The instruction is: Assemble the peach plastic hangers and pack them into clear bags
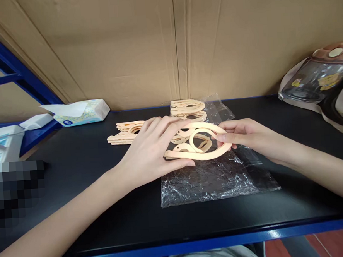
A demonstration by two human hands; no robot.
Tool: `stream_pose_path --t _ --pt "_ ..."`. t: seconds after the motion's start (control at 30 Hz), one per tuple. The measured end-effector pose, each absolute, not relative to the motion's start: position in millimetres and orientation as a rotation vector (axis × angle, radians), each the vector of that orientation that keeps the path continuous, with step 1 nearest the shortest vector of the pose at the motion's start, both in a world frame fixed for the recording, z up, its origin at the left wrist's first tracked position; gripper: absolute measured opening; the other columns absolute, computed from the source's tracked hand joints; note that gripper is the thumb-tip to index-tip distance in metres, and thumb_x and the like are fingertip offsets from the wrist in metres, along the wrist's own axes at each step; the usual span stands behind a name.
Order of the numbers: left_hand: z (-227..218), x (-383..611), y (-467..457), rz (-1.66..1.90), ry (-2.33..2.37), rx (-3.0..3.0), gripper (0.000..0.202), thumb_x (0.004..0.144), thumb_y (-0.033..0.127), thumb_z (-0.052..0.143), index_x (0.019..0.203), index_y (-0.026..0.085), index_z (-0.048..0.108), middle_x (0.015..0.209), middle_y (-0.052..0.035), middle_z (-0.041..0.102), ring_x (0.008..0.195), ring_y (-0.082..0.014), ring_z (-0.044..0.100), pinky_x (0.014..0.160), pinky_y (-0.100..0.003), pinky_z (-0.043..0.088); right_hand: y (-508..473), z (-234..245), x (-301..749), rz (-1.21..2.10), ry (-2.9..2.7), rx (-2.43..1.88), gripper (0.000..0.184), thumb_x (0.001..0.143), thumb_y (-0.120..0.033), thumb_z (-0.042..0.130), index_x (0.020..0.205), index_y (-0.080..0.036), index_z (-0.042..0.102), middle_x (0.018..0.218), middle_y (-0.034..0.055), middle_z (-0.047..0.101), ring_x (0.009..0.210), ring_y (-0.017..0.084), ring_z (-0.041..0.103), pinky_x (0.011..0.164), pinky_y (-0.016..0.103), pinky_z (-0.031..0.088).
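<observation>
A cream folding hanger (209,156), folded into an oval with its hook curled in the middle, is held level between both hands. My left hand (151,155) is closed around its left end, fingers over the top and thumb along the near side. At the right tip, my right hand (244,133) pinches it between thumb and fingers. Behind and below it, more hangers (209,143) show partly. A clear plastic bag (204,188) lies crinkled underneath. To the left sits a stack of folded hangers (121,139), partly covered by my left hand. Another hanger pile (187,109) lies farther back.
A tissue pack (85,112) lies at the back left, near white objects (5,144) and a blue metal frame (41,92). A strapped drink bottle (313,77) leans at the back right. Cardboard (120,50) backs the black tabletop (121,220), which has a blue front edge.
</observation>
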State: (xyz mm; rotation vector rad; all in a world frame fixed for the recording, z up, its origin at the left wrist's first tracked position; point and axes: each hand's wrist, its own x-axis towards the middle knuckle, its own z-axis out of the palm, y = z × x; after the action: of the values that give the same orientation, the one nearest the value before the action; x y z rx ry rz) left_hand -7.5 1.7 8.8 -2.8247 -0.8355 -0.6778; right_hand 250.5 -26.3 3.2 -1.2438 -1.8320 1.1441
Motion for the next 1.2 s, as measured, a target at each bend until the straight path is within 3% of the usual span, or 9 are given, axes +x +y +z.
stream_pose_path --t 0.43,1.0,1.1,1.2 --pt "5 -12 8 -0.724 -0.895 -2.947 0.077 0.080 0.061 0.067 0.140 0.022 0.039 0.138 -0.0088 0.048 0.124 -0.0276 0.046 0.107 -0.041 0.035 -26 3 253 1.265 -1.770 -1.227 0.027 0.085 -0.045 0.064 0.077 -0.020 0.069 0.076 -0.0006 0.063 0.072 0.014 0.052 0.066 0.028 0.035" --pt "6 -11 9 -0.909 -0.887 -2.931 0.071 0.072 0.051 0.078 0.128 0.021 0.046 0.122 -0.0069 0.057 0.111 -0.0245 0.053 0.097 -0.040 0.041 -28 12 253 1.186 -1.846 -1.221 0.031 0.086 -0.049 0.061 0.074 -0.022 0.069 0.076 0.0003 0.069 0.072 0.016 0.063 0.073 0.032 0.048" --pt "5 -11 8 -0.920 -0.832 -2.850 0.068 0.074 0.050 0.076 0.127 0.020 0.045 0.121 -0.0075 0.058 0.109 -0.0245 0.054 0.095 -0.039 0.042 -29 8 253 1.052 -1.872 -1.185 0.026 0.086 -0.048 0.062 0.092 -0.024 0.069 0.091 0.0015 0.072 0.083 0.018 0.066 0.077 0.034 0.051" --pt "4 -10 6 -0.887 -0.745 -2.759 0.065 0.076 0.047 0.076 0.126 0.018 0.046 0.119 -0.0092 0.060 0.109 -0.0254 0.055 0.096 -0.039 0.041 -31 1 250 0.640 -2.034 -1.138 0.050 0.082 -0.047 0.068 0.125 -0.026 0.056 0.120 0.0060 0.064 0.104 0.024 0.062 0.084 0.040 0.052"
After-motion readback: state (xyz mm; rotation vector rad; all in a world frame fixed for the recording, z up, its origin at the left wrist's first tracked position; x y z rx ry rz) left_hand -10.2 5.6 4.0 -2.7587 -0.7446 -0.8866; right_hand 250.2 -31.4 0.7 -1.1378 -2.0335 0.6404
